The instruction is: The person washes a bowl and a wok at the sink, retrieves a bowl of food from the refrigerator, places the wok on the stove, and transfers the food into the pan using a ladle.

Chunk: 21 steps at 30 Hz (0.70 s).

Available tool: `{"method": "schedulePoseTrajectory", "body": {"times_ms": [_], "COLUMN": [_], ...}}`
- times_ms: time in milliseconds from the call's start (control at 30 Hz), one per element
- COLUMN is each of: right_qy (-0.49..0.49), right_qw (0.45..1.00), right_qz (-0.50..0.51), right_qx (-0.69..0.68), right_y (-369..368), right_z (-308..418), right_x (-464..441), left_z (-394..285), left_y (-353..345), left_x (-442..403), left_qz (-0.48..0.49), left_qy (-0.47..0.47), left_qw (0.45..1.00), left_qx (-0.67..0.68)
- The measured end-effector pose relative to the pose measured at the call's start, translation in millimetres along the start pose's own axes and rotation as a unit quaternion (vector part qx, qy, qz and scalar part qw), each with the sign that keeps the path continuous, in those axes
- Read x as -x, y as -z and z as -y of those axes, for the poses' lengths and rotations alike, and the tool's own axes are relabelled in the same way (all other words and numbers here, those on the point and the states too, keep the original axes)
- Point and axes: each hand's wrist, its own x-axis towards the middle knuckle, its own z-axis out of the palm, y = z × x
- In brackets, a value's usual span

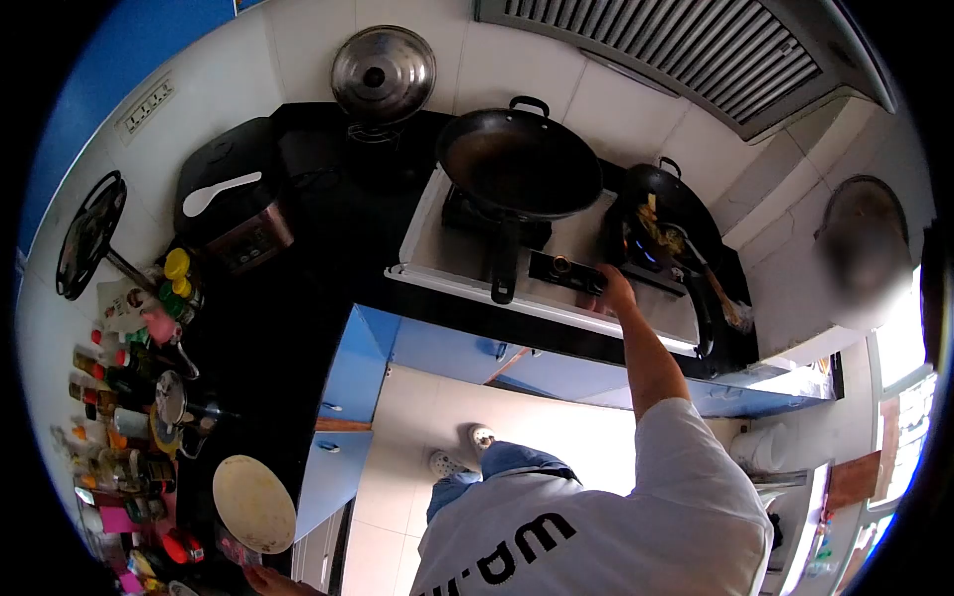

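My right hand (pixel 618 289) is at the right end of the stove's black control panel (pixel 552 266), its fingers closed on the stove knob there. Beyond it, a small black wok (pixel 696 214) holds some yellowish food (pixel 656 228) and rests on the right burner, where a bluish glow shows. A long-handled utensil (pixel 711 283) leans over the wok's near side. On the left burner sits a large black frying pan (pixel 517 159), its handle toward me. My left hand (pixel 276 583) is low at the left, partly cut off, close to a round cream plate (pixel 254 504); its grip is unclear.
A rice cooker (pixel 234 214) with a white paddle (pixel 222 193) on top stands on the black counter (pixel 318 248). Several jars and bottles (pixel 114 427) line the left wall. A metal lid (pixel 384 74) leans at the back. The range hood (pixel 686 50) hangs above.
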Motion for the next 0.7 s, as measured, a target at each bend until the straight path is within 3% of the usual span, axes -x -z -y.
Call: {"method": "schedulePoseTrajectory", "body": {"times_ms": [67,167,200,233,267,300,367,433,567,633,700], "right_qy": [0.019,0.098,0.135,0.145,0.139,0.175,0.314,0.424,0.475,0.483,0.506], "right_qw": [0.994,0.987,0.979,0.981,0.989,0.984,0.940,0.891,0.815,0.780,0.773], "right_qz": [-0.065,-0.129,-0.136,-0.129,0.036,-0.021,0.015,-0.045,-0.011,-0.067,-0.131], "right_qx": [0.089,0.004,0.075,0.012,-0.024,-0.028,-0.132,-0.156,-0.333,-0.392,-0.361], "right_y": [7,6,-14,-41,-65,-83,-126,-81,-74,-72,-77], "right_z": [22,68,69,82,91,129,182,298,444,514,575], "right_x": [20,64,83,103,117,150,166,173,129,88,36], "left_z": [-10,-37,-41,-46,-56,-68,-97,-135,-212,-232,-247], "left_y": [4,12,12,10,11,8,-6,-26,-64,-88,-111], "left_x": [-5,2,4,6,9,11,18,26,50,60,70], "left_qz": [0.019,0.029,0.001,-0.026,-0.038,-0.049,-0.065,-0.005,0.021,0.057,0.117], "left_qy": [-0.012,0.011,-0.013,-0.036,-0.037,-0.038,-0.053,-0.046,-0.061,-0.066,-0.023], "left_qw": [1.000,0.999,0.999,0.996,0.996,0.996,0.990,0.970,0.978,0.979,0.966], "left_qx": [0.018,0.029,0.053,0.074,0.068,0.063,0.116,0.239,0.197,0.184,0.228]}}
